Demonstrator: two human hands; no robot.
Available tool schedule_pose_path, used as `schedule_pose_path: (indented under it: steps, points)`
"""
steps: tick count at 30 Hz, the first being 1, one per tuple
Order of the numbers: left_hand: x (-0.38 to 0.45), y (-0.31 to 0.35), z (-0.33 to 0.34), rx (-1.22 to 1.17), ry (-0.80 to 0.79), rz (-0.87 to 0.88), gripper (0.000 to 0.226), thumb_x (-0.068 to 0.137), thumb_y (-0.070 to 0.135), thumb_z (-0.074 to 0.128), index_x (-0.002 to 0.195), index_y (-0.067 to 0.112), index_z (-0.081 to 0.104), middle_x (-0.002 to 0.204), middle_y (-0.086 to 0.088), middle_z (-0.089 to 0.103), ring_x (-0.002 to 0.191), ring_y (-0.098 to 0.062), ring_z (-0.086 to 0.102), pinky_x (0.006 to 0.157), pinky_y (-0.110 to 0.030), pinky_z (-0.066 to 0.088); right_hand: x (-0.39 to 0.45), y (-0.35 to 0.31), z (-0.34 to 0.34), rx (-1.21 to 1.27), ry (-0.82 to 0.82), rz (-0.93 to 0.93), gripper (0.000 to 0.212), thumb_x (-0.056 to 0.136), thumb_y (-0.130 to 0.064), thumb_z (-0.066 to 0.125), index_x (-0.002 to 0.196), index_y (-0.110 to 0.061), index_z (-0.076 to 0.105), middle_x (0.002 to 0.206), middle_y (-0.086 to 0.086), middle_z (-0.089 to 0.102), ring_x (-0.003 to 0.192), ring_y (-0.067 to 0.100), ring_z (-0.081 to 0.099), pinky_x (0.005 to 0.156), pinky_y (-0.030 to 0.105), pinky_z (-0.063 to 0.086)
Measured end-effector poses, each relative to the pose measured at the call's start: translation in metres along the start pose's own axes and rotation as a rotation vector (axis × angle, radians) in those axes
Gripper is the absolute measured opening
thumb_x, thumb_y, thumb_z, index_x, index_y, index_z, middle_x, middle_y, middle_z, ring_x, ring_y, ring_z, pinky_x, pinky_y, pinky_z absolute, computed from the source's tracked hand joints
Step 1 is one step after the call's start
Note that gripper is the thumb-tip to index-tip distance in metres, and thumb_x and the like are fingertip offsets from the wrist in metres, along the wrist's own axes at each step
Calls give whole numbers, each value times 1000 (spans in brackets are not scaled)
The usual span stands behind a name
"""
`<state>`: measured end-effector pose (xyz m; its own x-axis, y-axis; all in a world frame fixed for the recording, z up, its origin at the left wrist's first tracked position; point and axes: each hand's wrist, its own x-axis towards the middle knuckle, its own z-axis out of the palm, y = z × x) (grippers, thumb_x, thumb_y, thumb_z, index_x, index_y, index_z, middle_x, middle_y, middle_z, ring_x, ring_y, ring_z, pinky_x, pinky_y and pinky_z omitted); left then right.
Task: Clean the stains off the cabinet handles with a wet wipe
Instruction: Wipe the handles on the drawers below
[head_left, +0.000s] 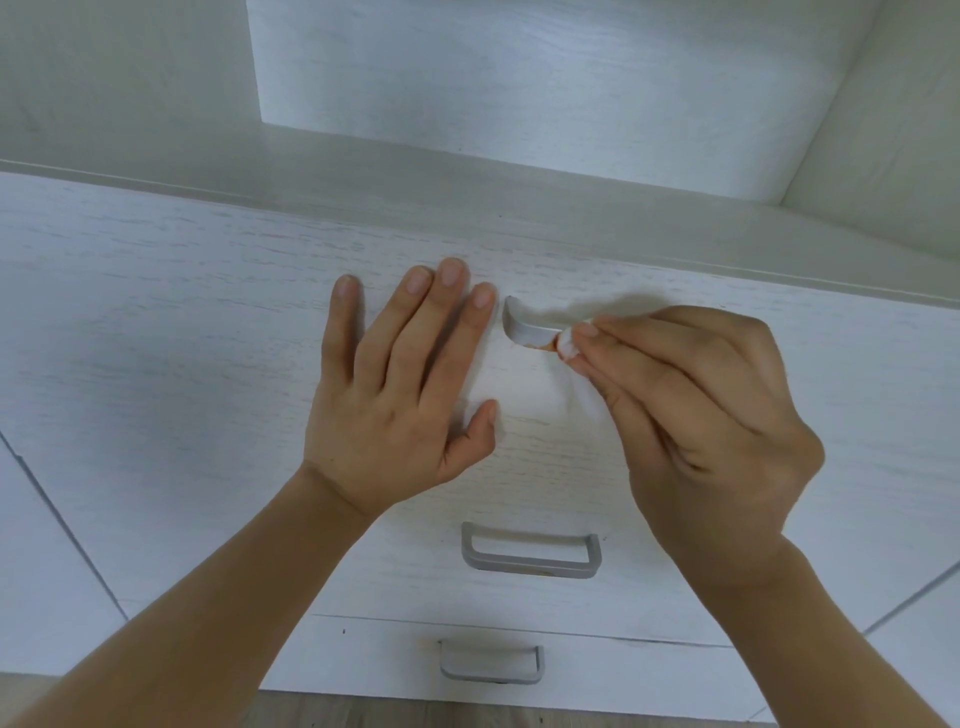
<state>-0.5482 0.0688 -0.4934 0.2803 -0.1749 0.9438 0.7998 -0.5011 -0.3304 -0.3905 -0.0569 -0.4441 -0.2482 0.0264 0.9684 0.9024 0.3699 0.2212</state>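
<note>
The white cabinet front carries three grey handles. The left hand lies flat and spread on it, holding nothing. The right hand pinches the wet wipe against the top handle, by an orange stain. Soft and limp, the wipe likely works best bunched at the fingertips; the handle looks rigid.

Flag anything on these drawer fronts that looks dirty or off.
An orange-brown stain marks the lower edge of the top handle, just left of the wet wipe pinched in the right hand. Nothing else stands out.
</note>
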Motion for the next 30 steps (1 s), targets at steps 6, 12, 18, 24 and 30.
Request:
schedule_pose_path:
  steps: [6, 12, 18, 24, 30]
  points:
    - [0, 1, 1, 6, 4, 0, 70, 90, 47, 35, 145, 4, 35, 147, -15, 27, 146, -21, 14, 116, -52, 18, 2, -8, 7, 41, 11, 46, 6, 90, -9, 71, 95, -7, 72, 94, -4, 64, 88, 19, 61, 89, 21, 48]
    - [0, 1, 1, 4, 12, 0, 69, 89, 45, 37, 144, 4, 36, 146, -15, 30, 146, -22, 15, 116, -51, 18, 1, -10, -5, 80, -5, 204, 19, 84, -2, 73, 99, -13, 68, 94, -2, 67, 89, 25, 63, 90, 23, 44]
    - [1, 1, 0, -11, 11, -8, 68, 89, 45, 37, 143, 4, 38, 145, -15, 33, 146, -21, 14, 116, -51, 18, 3, -15, 3, 56, -31, 169, 16, 87, -10, 73, 99, -19, 66, 94, -5, 65, 89, 22, 60, 79, 41, 48]
    - [1, 1, 0, -22, 12, -12, 71, 85, 45, 44, 143, 5, 37, 144, -15, 34, 146, -20, 14, 116, -51, 18, 2, -9, 2, 50, -32, 152, 9, 91, -19, 70, 99, -22, 67, 96, -10, 64, 92, 13, 57, 81, 40, 44]
    - [1, 1, 0, -26, 12, -16, 68, 88, 45, 40, 143, 5, 38, 143, -15, 35, 146, -20, 13, 117, -50, 17, 5, -14, 7, 83, -41, 166, 5, 92, -22, 68, 97, -23, 68, 96, -13, 64, 93, 9, 56, 72, 55, 46]
